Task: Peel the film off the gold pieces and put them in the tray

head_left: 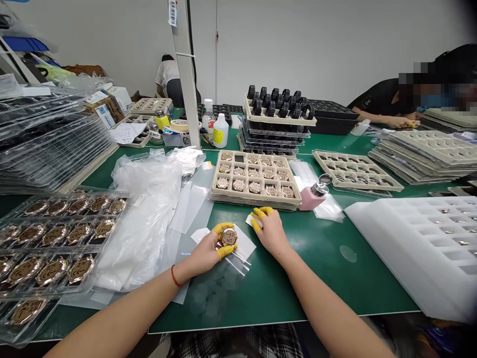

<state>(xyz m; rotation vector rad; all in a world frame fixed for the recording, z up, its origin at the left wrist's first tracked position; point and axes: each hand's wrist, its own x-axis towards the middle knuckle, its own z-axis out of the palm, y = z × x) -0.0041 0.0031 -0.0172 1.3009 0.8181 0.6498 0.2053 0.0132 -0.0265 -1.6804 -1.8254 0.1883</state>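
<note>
My left hand (214, 246), with yellow finger cots, grips a round rose-gold watch case (229, 236) by its edges. Its back faces up and shows a CE mark. Below it on the table lie white wiping sheets (244, 246) and a strip of clear film (238, 264). To the right, my right hand (270, 228), also in yellow finger cots, has its fingers curled over a small folded white wipe (254, 220). Just beyond my hands, a beige compartment tray (257, 201) holds several similar watch cases, backs up.
At left lie clear trays (93, 231) of watch cases and plastic bags (145, 214). A pink pump bottle (312, 196) stands beside the beige tray. White foam (391, 243) with small parts occupies the right. Stacked black watches (279, 107) stand behind; a co-worker (387, 102) sits at far right.
</note>
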